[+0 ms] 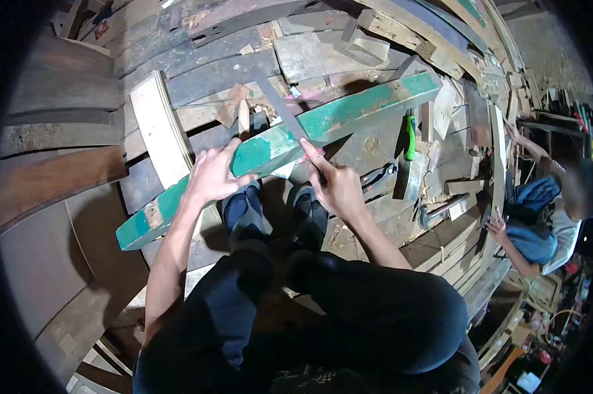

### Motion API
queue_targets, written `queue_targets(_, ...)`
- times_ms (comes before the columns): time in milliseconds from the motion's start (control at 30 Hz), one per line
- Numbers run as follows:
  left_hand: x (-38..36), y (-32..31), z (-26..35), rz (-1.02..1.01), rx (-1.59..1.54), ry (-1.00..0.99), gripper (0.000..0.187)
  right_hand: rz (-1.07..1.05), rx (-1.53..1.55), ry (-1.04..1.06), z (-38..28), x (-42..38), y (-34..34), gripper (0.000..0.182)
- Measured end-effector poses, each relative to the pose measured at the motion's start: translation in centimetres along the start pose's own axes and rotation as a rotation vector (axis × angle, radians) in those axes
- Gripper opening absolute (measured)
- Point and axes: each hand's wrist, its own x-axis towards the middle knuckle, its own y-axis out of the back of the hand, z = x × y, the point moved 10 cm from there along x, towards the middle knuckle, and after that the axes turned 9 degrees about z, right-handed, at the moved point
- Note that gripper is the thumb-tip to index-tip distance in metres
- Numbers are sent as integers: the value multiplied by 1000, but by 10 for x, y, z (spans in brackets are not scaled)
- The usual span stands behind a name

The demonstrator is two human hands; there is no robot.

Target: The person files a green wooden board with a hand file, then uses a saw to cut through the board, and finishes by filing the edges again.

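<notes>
A long wooden beam with worn green paint (355, 111) lies slantwise across the work area in front of my feet. My left hand (212, 172) rests on the beam left of its middle, thumb and fingers spread over its top and side. In my right hand (338, 180) is the handle of a saw, mostly hidden by my fingers, with the index finger stretched along it. The saw's thin grey blade (280, 105) crosses the top of the beam and points away from me.
Pliers (378, 174), a green-handled tool (410, 138) and a hammer (434, 213) lie to the right. A white board (157, 128) lies at the left, partly under the beam. Timber is stacked at the top right. Another person (546, 217) sits at the far right, holding a long board.
</notes>
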Motion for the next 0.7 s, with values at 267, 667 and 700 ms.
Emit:
queue_targets(267,11,9,-6,-13,-33,-26,72,76,-5,-107,31,-103,-5,58)
queue_targets(667,13,7,-4,-43,-61,-16,71,38,14,-101,18,-26,-10,63)
queue_targets(700,13,9,-3,-42,-59,-21,71,105,34,-58,24,-43,-11,63)
